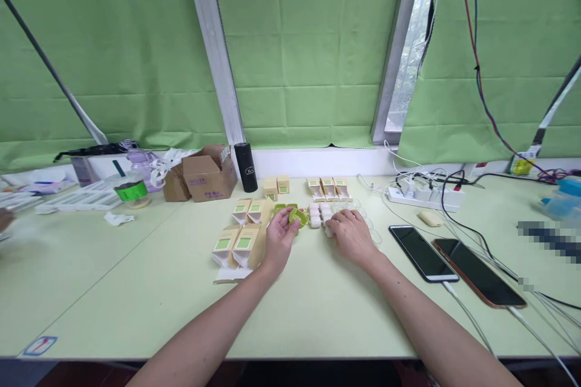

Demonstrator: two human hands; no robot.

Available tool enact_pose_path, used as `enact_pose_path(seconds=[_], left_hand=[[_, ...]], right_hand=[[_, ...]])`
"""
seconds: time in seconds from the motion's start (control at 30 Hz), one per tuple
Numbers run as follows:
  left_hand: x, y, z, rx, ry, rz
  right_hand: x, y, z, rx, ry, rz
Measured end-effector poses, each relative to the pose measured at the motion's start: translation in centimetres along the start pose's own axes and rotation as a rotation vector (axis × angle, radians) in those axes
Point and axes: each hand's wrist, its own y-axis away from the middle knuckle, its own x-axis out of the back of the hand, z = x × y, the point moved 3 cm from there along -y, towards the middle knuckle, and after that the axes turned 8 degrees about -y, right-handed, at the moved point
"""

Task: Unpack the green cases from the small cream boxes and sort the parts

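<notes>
My left hand (280,237) is closed around the edge of a small yellow-green cup-shaped piece (298,216), held above the table. Behind it lie more green pieces (279,208), partly hidden by my fingers. My right hand (353,234) reaches down to the right, its fingertips closed on a small white rounded piece (328,230). Next to these fingertips stand rows of small white and pinkish pieces (315,217). Clear plastic shells (374,237) show just beyond my right hand. Left of my left hand sit open tan cartons (245,243) with green labels.
More tan boxes (328,188) stand at the back, near a black bottle (246,167) and a brown cardboard box (209,174). On the right lie two phones (423,253) with cables and a power strip (426,196). A drink cup (131,191) stands left; another person's hand (5,219) shows at the edge.
</notes>
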Motion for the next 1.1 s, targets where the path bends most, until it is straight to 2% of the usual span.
enact_pose_path(seconds=[0.37, 0.53, 0.7, 0.9, 1.1], left_hand=[[-0.1, 0.1, 0.2, -0.01, 0.024, -0.063], [0.1, 0.0, -0.1, -0.024, 0.073, -0.092], [0.1, -0.1, -0.5, -0.044, 0.118, -0.122], [-0.3, 0.2, -0.6, -0.034, 0.135, -0.181], [-0.6, 0.3, -0.3, -0.042, 0.003, -0.143]], right_hand=[[-0.1, -0.2, 1.0, -0.031, -0.061, 0.12], [0.9, 0.0, 0.7, -0.041, -0.241, 0.332], [0.9, 0.6, -1.1, 0.081, -0.558, 0.495], [-0.9, 0.8, -3.0, 0.075, -0.867, 0.484], [-1.3, 0.8, -3.3, 0.071, -1.004, 0.486]])
